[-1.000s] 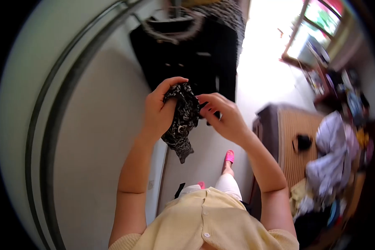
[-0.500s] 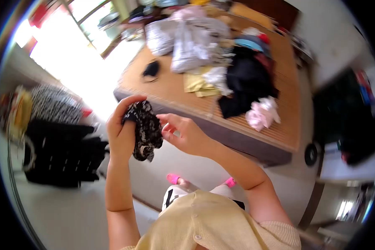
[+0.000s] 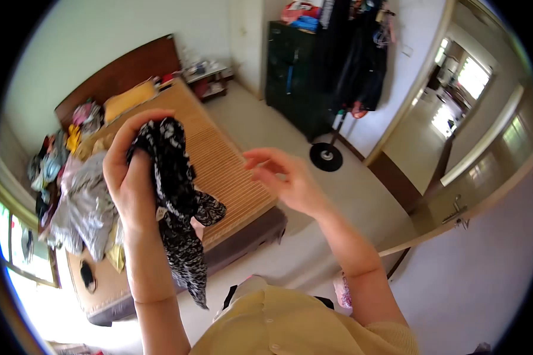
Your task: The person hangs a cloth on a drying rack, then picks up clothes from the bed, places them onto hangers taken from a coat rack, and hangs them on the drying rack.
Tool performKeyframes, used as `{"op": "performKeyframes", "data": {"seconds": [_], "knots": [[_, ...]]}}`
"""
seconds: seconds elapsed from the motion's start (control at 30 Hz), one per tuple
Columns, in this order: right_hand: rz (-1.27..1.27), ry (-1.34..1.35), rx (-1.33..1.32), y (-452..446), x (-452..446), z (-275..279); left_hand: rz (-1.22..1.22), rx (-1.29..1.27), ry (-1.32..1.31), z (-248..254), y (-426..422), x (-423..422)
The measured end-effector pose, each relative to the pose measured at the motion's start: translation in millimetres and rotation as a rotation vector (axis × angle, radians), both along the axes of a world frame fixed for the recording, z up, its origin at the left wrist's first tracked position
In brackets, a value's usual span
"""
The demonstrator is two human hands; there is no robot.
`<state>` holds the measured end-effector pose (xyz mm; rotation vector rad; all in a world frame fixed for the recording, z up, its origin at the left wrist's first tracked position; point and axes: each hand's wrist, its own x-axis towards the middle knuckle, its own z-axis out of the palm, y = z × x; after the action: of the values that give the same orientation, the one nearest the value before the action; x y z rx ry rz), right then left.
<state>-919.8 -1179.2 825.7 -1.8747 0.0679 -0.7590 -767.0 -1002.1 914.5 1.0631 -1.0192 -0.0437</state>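
My left hand (image 3: 129, 186) is raised on the left, its fingers and thumb closed around a crumpled black-and-white patterned garment (image 3: 182, 236). The cloth hangs down from the grip toward my waist, with a narrow end at the bottom and a short flap sticking out to the right. What kind of garment it is cannot be told. Apart from the cloth, my right hand (image 3: 290, 182) hovers to the right with fingers extended and holds nothing. Behind the garment lies the slatted mat of a bed (image 3: 219, 145).
A heap of clothes (image 3: 86, 195) covers the bed's left side, near a small black item (image 3: 87, 276). A yellow pillow (image 3: 130, 100) lies by the headboard (image 3: 124, 74). A dark green cabinet (image 3: 290, 77) and a coat stand's round base (image 3: 326, 157) stand beyond, left of a doorway (image 3: 420, 142).
My view has swung right toward the cabinet and doorway. The garment, bunched before, now hangs longer from my left hand. My right hand has moved away from the cloth.
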Motion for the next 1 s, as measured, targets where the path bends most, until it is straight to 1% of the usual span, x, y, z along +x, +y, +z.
{"op": "performKeyframes", "data": {"seconds": [0.07,0.1,0.13,0.2,0.23,0.3,0.33,0.37,0.4,0.47,0.5,0.53,0.6,0.7,0.8,0.83,0.9,1.0], "knots": [[-0.112,-0.034,0.000,-56.0,-34.4,-1.7,-0.084,-0.048,0.031,3.6,-65.1,-8.1],[-0.164,-0.051,-0.007,-71.9,-47.1,5.4,-0.160,-0.085,-0.048,12.8,-83.4,-9.8],[-0.220,-0.098,0.011,-91.4,-59.6,8.4,-0.131,-0.061,-0.050,14.6,-110.6,-13.8],[-0.281,-0.098,0.064,-146.4,-86.6,11.3,-0.200,-0.101,0.020,11.9,-180.9,-25.0],[-0.323,-0.084,0.033,-172.0,-95.9,13.6,-0.283,-0.095,0.093,10.1,-210.0,-27.4],[-0.345,-0.079,-0.030,-229.2,-106.7,19.6,-0.331,-0.096,0.117,6.4,-277.4,-27.5],[-0.356,-0.079,-0.062,-237.5,-105.1,28.7,-0.363,-0.092,0.124,12.3,-290.2,-23.2],[-0.358,-0.092,-0.055,-267.3,-103.7,28.5,-0.332,-0.026,0.081,15.2,-315.8,-24.3],[-0.355,-0.092,-0.076,-298.6,-100.3,31.4,-0.309,-0.050,0.085,15.0,-351.0,-24.9],[-0.367,-0.064,-0.126,-352.1,-90.2,40.7,-0.381,-0.029,0.152,17.2,-409.3,-28.0],[-0.380,-0.024,-0.235,-377.0,-90.2,50.0,-0.384,-0.040,0.162,21.2,-440.2,-30.9],[-0.388,0.012,-0.264,-395.5,-91.8,58.9,-0.388,-0.034,0.165,22.5,-467.4,-34.5],[-0.368,0.042,-0.303,-421.5,-101.1,66.3,-0.406,-0.021,0.138,31.6,-501.1,-41.5],[-0.374,-0.006,-0.214,-479.6,-115.8,64.3,-0.397,0.001,0.013,42.5,-561.6,-52.7],[-0.344,0.020,-0.110,-542.1,-120.7,72.6,-0.396,-0.034,0.021,43.1,-613.4,-58.2],[-0.339,-0.018,-0.170,-565.6,-118.7,77.0,-0.392,-0.014,0.034,43.0,-629.7,-60.3],[-0.310,-0.002,-0.202,-604.9,-114.4,88.1,-0.380,0.025,0.061,42.6,-656.6,-64.2],[-0.200,-0.036,-0.249,-675.6,-109.2,93.0,-0.259,0.029,0.091,45.9,-702.8,-75.5]]}}
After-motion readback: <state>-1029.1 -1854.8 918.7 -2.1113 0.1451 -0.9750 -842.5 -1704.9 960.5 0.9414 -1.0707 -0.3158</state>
